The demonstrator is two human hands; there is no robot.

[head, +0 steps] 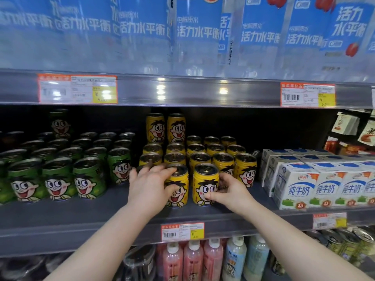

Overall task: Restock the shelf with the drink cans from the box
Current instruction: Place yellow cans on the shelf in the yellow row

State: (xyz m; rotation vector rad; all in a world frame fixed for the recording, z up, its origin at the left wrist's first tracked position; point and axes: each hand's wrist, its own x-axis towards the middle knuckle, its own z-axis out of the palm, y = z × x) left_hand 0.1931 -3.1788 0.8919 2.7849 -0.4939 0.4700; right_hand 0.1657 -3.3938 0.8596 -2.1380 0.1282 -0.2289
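Observation:
Two yellow cartoon-face drink cans stand at the front of the middle shelf (pixel 81 211). My left hand (pixel 150 185) grips the left yellow can (pixel 179 191), fingers over its top and thumb on its face. My right hand (pixel 227 189) holds the right yellow can (pixel 205 185), thumb in front and fingers round its right side. Behind them stand several more yellow cans (pixel 203 153) in rows, with two stacked yellow cans (pixel 165 127) on top at the back. The box is out of view.
Green cans (pixel 60 175) of the same brand fill the shelf to the left. White milk cartons (pixel 316 179) stand to the right. Blue bottle packs (pixel 203 33) sit on the shelf above. Bottles (pixel 192 260) line the shelf below, with price tags (pixel 182 231) on the rails.

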